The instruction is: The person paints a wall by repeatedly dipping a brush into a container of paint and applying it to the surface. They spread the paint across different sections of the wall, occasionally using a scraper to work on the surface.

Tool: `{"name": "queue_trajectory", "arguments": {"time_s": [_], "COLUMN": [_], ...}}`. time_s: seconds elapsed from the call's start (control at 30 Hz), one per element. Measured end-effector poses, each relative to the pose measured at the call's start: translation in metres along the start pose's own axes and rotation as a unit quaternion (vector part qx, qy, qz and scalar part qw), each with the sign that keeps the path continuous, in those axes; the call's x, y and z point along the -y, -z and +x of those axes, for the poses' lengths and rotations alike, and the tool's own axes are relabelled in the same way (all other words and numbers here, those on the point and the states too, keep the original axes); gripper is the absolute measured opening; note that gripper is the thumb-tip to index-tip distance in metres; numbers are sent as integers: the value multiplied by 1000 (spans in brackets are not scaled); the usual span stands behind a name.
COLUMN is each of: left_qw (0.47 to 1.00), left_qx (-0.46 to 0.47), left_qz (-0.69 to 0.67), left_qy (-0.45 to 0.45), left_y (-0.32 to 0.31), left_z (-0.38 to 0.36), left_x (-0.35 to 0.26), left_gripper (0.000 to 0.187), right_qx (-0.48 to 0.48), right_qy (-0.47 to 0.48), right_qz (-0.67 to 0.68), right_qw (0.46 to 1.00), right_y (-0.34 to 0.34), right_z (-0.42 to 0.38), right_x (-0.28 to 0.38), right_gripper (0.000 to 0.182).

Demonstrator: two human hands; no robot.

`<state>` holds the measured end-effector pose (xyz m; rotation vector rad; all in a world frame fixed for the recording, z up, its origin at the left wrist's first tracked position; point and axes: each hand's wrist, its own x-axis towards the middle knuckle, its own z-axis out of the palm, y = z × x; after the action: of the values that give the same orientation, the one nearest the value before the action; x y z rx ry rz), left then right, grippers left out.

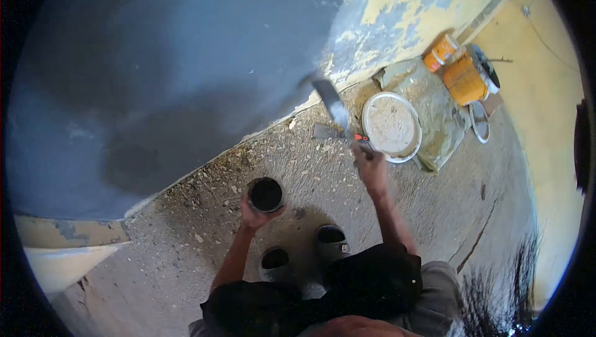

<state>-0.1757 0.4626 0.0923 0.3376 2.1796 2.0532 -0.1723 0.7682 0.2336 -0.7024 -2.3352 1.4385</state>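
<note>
My left hand point(257, 214) is closed around a round cup-like container point(266, 194) with a dark interior, above the floor near the wall. Low by the wall, my right hand point(371, 169) grips a putty knife point(332, 104). Its broad blade, smeared with pale material, reaches up toward the grey-blue painted wall point(205, 45). A flat grey blade point(327, 131) and a red-and-black handle piece point(362, 138) show just ahead of my right fingers. Close beside that hand is a round white-rimmed lid or tub point(392, 96) with pale residue inside.
Orange buckets point(465, 79) stand in the far corner by a dusty plastic sheet point(434, 101). A white ring-shaped lid point(479, 121) leans near them. Paint flakes litter the concrete floor point(298, 169) along the wall base. My shoes point(332, 234) are just below my hands.
</note>
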Motion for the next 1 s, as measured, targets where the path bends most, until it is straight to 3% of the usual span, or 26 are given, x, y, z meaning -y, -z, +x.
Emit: {"name": "queue_trajectory", "arguments": {"time_s": [0.07,0.1,0.2,0.27,0.37,0.43,0.5,0.63,0.7,0.77,0.8,0.83,0.87,0.9,0.97,1.0], "left_qw": [996,992,969,959,949,996,999,993,997,999,999,999,998,999,999,997], "left_qx": [-17,-19,-11,-4,-17,36,31,-1,3,7,13,21,23,9,-8,3], "left_qz": [-80,-116,-212,-238,-271,-63,-7,92,48,5,26,49,52,23,-8,55], "left_qy": [27,51,125,154,157,49,25,-70,-59,-45,-24,-3,-1,-27,-51,-55], "left_y": [1,2,10,11,10,15,13,7,5,6,7,10,9,3,0,0], "left_z": [-2,-4,-8,-11,-5,-10,-9,-7,-9,-7,-11,-16,-15,-12,-8,-7], "left_x": [4,14,47,57,59,35,8,-2,-1,7,13,17,11,1,-4,-2], "left_gripper": [74,75,79,81,80,81,81,81,81,82,82,82,82,82,82,82], "right_qx": [50,34,14,14,-3,-22,-22,-23,-1,23,4,1,-11,-17,-33,-26], "right_qy": [-58,24,105,109,88,72,-44,-14,72,61,86,56,57,28,52,61], "right_qz": [-86,-112,-138,-23,46,86,48,-15,-158,-133,-6,19,149,178,234,272], "right_qw": [993,993,985,994,995,993,998,1000,985,989,996,998,987,983,970,960], "right_y": [-17,-26,-38,-29,1,12,20,-17,-33,-26,-24,-14,-10,1,10,11], "right_z": [15,21,61,76,53,30,17,27,44,61,62,63,64,50,42,37], "right_x": [-62,-57,-14,8,34,28,24,-46,-55,-4,27,58,71,98,110,109], "right_gripper": [32,36,36,37,32,31,30,32,35,37,39,40,39,36,31,30]}}
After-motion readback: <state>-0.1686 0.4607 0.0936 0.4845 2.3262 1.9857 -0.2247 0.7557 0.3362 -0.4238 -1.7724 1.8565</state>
